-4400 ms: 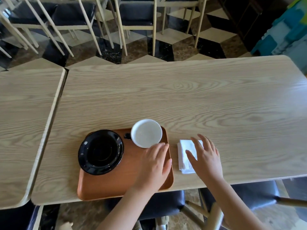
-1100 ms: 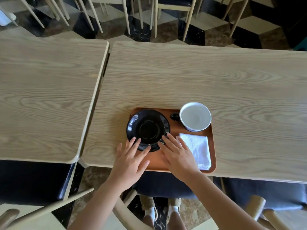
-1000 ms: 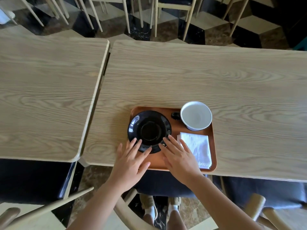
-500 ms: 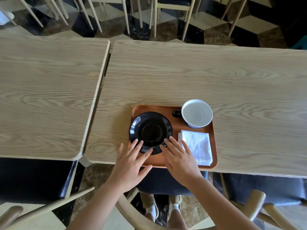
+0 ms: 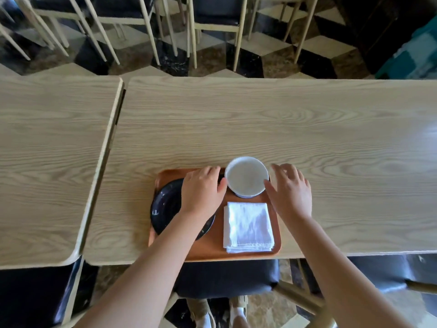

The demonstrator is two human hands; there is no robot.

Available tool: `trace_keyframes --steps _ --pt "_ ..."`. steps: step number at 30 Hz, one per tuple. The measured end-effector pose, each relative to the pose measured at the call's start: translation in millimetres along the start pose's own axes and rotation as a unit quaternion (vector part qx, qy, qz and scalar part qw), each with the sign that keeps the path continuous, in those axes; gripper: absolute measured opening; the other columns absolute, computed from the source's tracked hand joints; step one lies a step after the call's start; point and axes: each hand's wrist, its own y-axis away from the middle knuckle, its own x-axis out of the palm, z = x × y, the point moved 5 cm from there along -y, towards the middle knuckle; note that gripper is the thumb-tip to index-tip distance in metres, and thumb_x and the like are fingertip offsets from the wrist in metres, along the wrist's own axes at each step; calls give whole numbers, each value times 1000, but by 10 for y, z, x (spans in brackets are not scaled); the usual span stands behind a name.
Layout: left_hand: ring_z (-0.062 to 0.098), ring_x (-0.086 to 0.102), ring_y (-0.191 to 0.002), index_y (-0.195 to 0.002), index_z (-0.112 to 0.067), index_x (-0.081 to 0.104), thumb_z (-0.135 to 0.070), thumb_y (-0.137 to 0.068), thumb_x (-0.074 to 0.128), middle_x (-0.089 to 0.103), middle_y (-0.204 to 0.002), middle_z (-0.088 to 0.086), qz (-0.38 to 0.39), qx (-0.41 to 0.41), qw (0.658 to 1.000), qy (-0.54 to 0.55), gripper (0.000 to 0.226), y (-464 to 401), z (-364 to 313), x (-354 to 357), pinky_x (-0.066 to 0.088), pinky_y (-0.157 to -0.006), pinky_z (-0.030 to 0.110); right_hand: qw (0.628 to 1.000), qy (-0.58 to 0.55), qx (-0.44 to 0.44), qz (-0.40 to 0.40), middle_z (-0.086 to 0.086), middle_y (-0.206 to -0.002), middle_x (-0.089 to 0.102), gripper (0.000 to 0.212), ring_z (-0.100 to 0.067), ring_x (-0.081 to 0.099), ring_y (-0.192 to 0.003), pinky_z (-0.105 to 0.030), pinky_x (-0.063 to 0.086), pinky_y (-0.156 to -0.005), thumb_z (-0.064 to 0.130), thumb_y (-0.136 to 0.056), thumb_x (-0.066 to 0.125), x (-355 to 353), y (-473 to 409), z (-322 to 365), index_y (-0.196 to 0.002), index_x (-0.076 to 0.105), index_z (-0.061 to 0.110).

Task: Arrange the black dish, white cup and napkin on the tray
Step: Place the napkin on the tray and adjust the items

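An orange-brown tray [image 5: 212,253] lies at the near edge of the wooden table. On its left side rests the black dish [image 5: 165,207], partly covered by my left forearm. The white cup [image 5: 246,179] stands upright at the tray's far right corner. A folded white napkin [image 5: 248,227] lies flat just in front of the cup. My left hand [image 5: 203,189] is against the cup's left side and hides its dark handle. My right hand [image 5: 292,191] is on the cup's right, fingers spread, thumb at the cup's wall. Neither hand has lifted anything.
A second wooden table [image 5: 47,162] adjoins on the left across a narrow gap. Dark-cushioned chairs [image 5: 212,17] with pale wooden legs stand beyond the far edge. A dark seat [image 5: 227,278] sits under the near edge below the tray.
Both hands have left the near rim of the black dish and moved forward to either side of the white cup. Dish, napkin and tray lie as before.
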Motion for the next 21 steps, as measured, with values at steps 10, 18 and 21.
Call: trace_keyframes --steps 10,18,21 --pt "25 61 -89 -110 -12 62 -31 -86 59 68 -92 5 5 -23 999 45 31 -37 -25 229 47 -66 35 988 -137 18 74 -12 -88 68 17 -32 61 -81 -30 37 -58 18 -86 53 190 -84 -119 -99 62 12" --pt "23 57 -104 -125 -13 55 -27 -86 61 65 -112 4 30 -48 990 129 42 114 85 298 48 -75 30 964 -246 64 76 -9 -91 75 21 -22 68 -87 -33 52 -74 12 -86 55 236 54 -130 -104 66 17" --pt "25 44 -127 -137 -13 40 -28 -89 58 50 -138 8 40 -60 988 133 53 154 86 299 43 -95 32 962 -254 71 70 -7 -94 74 23 -21 67 -88 -28 46 -70 15 -88 54 243 76 -139 -109 64 19"
